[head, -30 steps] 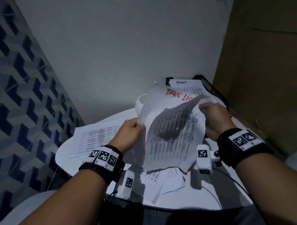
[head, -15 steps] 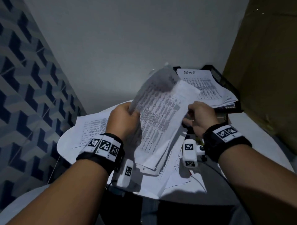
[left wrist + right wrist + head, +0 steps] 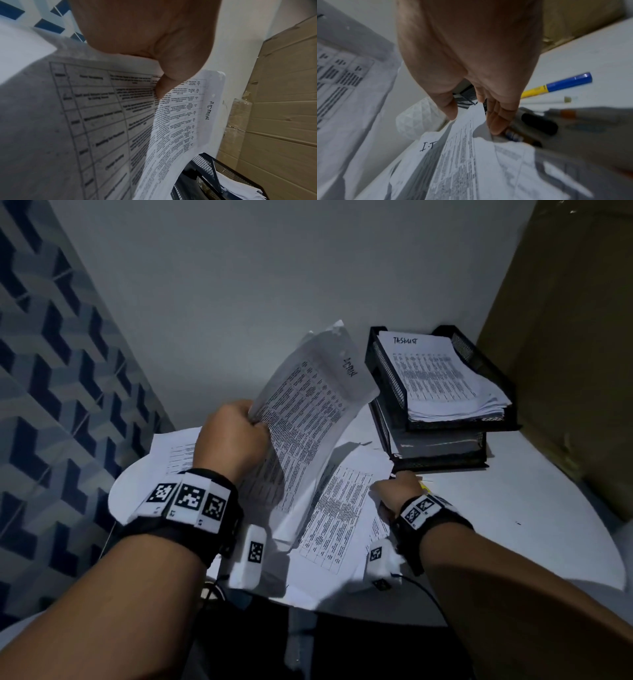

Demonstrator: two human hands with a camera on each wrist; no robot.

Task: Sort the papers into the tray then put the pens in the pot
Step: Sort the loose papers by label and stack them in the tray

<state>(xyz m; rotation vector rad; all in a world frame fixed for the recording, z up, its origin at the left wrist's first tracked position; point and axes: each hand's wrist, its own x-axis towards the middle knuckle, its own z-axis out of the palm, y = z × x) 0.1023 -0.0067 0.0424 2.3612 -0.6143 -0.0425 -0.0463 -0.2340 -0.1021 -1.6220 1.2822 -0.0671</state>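
Beside the part-filled black mesh paper tray (image 3: 383, 371), printed white sheets (image 3: 308, 412) are clutched in the left hand (image 3: 233, 440), right hand (image 3: 397, 491) loosely spread over loose bench papers (image 3: 342, 501); pens (image 3: 556, 85) unpotted.

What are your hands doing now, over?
Left hand grips the ADMIN papers, raised. Right hand open, reaching onto the I.T sheet. Pens loose beside it; tray part-filled.
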